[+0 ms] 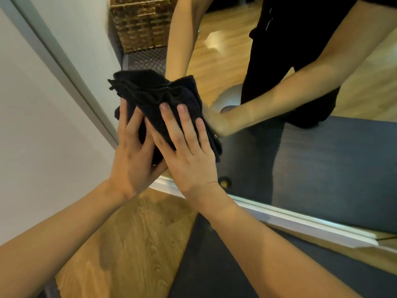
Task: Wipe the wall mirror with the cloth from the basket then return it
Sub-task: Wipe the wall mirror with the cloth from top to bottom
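A bunched black cloth (156, 100) is pressed flat against the wall mirror (322, 160), near the glass's lower left corner. My left hand (131, 151) holds the cloth's left side, fingers spread over it. My right hand (189, 151) lies over the cloth's right side with fingers stretched out, pushing it onto the glass. The mirror shows my two arms and dark clothing in reflection. A woven wicker basket (141, 22) appears at the top, seen in the mirror's reflection.
The mirror's grey frame (64, 69) runs along the white wall (28, 125) on the left, and its pale bottom edge (300, 222) sits just above the floor. Wooden floor (129, 239) and a dark mat (214, 265) lie below my arms.
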Available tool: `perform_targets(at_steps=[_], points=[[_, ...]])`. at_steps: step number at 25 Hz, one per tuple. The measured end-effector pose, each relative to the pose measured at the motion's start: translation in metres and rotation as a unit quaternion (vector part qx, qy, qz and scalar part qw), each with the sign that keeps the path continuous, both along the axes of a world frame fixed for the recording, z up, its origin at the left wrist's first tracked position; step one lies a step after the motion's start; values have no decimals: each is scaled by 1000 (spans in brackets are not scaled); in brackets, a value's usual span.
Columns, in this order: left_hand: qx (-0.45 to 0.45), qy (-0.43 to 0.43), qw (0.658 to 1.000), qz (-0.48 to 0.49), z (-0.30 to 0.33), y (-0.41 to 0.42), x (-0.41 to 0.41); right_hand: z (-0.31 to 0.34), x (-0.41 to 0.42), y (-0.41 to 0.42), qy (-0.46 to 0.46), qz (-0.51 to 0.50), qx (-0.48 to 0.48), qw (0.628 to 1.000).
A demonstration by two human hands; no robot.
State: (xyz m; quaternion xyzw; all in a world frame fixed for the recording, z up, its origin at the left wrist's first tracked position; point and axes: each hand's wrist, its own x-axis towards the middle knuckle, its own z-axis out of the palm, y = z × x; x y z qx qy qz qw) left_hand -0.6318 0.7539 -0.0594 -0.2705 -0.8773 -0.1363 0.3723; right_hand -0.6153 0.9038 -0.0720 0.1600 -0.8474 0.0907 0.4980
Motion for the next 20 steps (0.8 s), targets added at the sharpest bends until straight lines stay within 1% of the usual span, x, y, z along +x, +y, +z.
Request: perform_targets(at_steps=[2,4,8,12,15,18,20], points=[[-27,23,999,-27,-2,33,5,-2,16,40,11,-15,-6,1000],[-34,52,996,-56,-2,75,13,-2,34,84,20,-40,5,999],[-8,74,994,-82,-6,167,36,0,69,170,-5,-74,30,997],[6,82,993,-86,-12,250,60,0,101,247,-39,-100,18,994],[8,86,990,-111,-11,315,79,-2,128,309,-37,-135,14,990],[15,114,983,-145,-6,384,95,-4,151,374,-34,-178,10,983],[14,138,981,-139,-5,423,107,-4,162,410,-21,-196,10,980]])
